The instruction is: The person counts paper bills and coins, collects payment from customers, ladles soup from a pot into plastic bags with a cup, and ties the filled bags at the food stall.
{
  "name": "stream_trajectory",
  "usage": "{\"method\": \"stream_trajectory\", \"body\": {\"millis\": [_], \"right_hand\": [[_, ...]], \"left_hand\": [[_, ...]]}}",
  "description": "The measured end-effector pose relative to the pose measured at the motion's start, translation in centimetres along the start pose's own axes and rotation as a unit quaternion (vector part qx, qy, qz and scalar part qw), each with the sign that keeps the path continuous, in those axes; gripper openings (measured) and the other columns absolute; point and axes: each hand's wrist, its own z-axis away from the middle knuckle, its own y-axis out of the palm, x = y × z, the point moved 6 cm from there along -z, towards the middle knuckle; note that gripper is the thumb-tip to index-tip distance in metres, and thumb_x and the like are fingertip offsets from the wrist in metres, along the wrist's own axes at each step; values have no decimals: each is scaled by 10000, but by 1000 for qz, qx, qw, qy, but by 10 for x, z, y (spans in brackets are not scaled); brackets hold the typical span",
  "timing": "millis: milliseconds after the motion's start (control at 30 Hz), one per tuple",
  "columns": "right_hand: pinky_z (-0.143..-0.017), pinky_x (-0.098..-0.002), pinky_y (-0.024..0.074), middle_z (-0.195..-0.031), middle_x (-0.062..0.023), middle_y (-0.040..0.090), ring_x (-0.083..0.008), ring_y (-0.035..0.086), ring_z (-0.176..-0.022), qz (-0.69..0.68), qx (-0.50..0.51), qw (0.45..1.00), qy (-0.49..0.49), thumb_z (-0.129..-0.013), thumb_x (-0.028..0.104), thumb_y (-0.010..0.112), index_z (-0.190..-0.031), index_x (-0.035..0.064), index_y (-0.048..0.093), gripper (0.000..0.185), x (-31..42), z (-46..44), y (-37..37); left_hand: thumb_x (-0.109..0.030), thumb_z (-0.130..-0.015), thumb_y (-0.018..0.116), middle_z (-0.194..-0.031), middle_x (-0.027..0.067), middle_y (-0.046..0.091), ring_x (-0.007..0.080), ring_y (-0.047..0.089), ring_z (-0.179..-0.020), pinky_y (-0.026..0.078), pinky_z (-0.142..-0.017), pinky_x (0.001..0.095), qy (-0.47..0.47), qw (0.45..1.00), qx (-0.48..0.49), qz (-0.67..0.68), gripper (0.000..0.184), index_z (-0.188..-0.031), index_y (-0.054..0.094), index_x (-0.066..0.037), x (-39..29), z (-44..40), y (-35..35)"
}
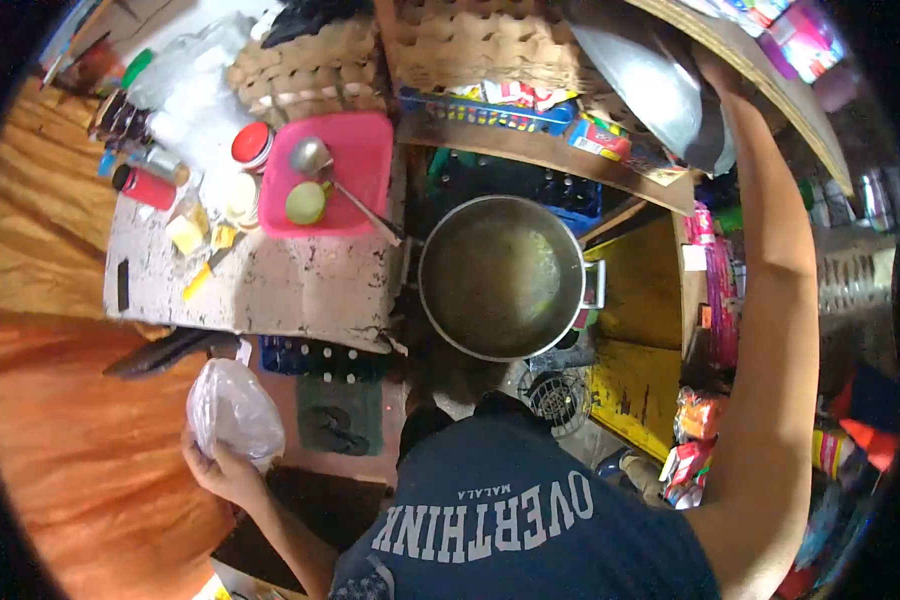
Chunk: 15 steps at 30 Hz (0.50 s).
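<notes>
Left grip (220,470): fingers closed on clear plastic bag (238,405), low on its side; bag bulges, sits just off the front edge of the surface.
Right grip (708,62): arm stretched up and forward to the big metal lid or bowl (642,75); fingers hidden, can't tell if clenched or released.
Metal lid or bowl: tilted, upper right, close to the shelf (540,150) edge.
Pot (500,280): wide, round, metal, open top, centre of view, right of the surface. Side handle (595,284) on its right. Inside looks dull with a lighter patch; contents unclear.
Surface (310,285): pale, scuffed, left of pot.
Pink tray (355,140): on surface, far right part. Ladle (312,156) in it, its handle running over the near right rim; pale green round piece (306,203) beside the ladle bowl.
Left of tray: red-lidded container (252,145), yellow-handled knife (198,281) lying near the front, red jar (148,188) with black lid farther left.
Behind: egg trays (310,70) stacked past the pink tray; blue basket (490,110) of packets on the shelf.
Below surface: blue crate (310,355), sandals (335,430) on dark green mat (355,400).
Near pot, lower right: round wire grille (557,400) at floor level.
</notes>
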Motion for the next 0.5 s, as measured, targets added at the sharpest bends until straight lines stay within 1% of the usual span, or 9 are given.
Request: {"method": "stream_trajectory", "body": {"millis": [33, 67, 167, 233, 300, 367, 400, 467, 500], "right_hand": [[-941, -491, 409, -1154, -181, 615, -415, 549, -1079, -7, 3, 1000, -16, -936, 324, 441, -1138, 53, 595, 371, -7, -4, 22], [-961, -484, 395, -1172, -187, 603, -408, 532, -1109, -39, -87, 995, -30, -936, 327, 446, -1140, 52, 593, 372, -6, -3, 30], [-958, -469, 393, -1136, -188, 613, -392, 532, -1104, -137, -242, 957, -82, -897, 281, 503, -1116, 43, 610, 341, -7, 0, 44], [-912, -464, 430, -1082, -180, 637, -395, 566, -1044, -132, -239, 957, -98, -854, 237, 548, -1092, 34, 627, 322, 1, -4, 37], [-935, -460, 420, -1131, -172, 620, -376, 562, -1063, -150, -110, 980, -69, -874, 273, 526, -1124, 48, 607, 346, -7, -7, 38], [-963, -456, 406, -1162, -167, 605, -359, 552, -1090, -138, -52, 988, -36, -880, 305, 505, -1154, 64, 588, 375, 0, 8, 12], [-977, -454, 398, -1177, -165, 598, -351, 546, -1104, -133, -38, 990, -21, -883, 321, 494, -1169, 72, 578, 389, 7, 15, -3], [-1005, -451, 384, -1208, -160, 584, -335, 536, -1132, -132, -24, 991, 8, -889, 353, 473, -1199, 87, 559, 418, 24, 23, -26], [-1019, -449, 377, -1223, -157, 577, -326, 530, -1145, -128, -35, 991, 18, -892, 369, 462, -1214, 95, 549, 432, 29, 26, -41]], "left_hand": [[29, -825, 437, -1124, 145, 581, 227, 538, -1064, 402, -955, 337, 2, 1000, 1, -8, 358, -1169, 530, 62, -7, 12, 1], [46, -798, 425, -1097, 134, 588, 220, 550, -1022, 411, -934, 326, -62, 997, -8, -38, 370, -1150, 539, 62, -2, 26, -2], [53, -742, 427, -999, 105, 602, 190, 566, -923, 439, -874, 306, -36, 999, 40, -6, 345, -1056, 569, 58, -26, 57, 14], [29, -737, 469, -923, 104, 614, 198, 575, -887, 455, -837, 314, -72, 995, 46, -57, 270, -977, 587, 55, -14, 79, 18], [23, -735, 481, -911, 110, 619, 205, 578, -880, 459, -827, 318, -73, 990, 86, -80, 252, -961, 589, 57, -16, 93, 26], [10, -734, 513, -931, 143, 622, 228, 582, -876, 466, -817, 333, -80, 974, 165, -137, 263, -980, 582, 72, -26, 105, 52], [2, -731, 532, -938, 168, 620, 264, 587, -881, 469, -832, 359, -53, 978, 140, -145, 282, -996, 580, 86, -18, 112, 59], [5, -716, 546, -1042, 206, 630, 321, 597, -965, 458, -902, 388, -77, 974, 178, -115, 384, -1089, 583, 88, -9, 122, 81], [-11, -759, 572, -1075, 213, 631, 328, 587, -1022, 448, -927, 389, -80, 958, 249, -120, 372, -1121, 585, 78, -7, 123, 94]]}}
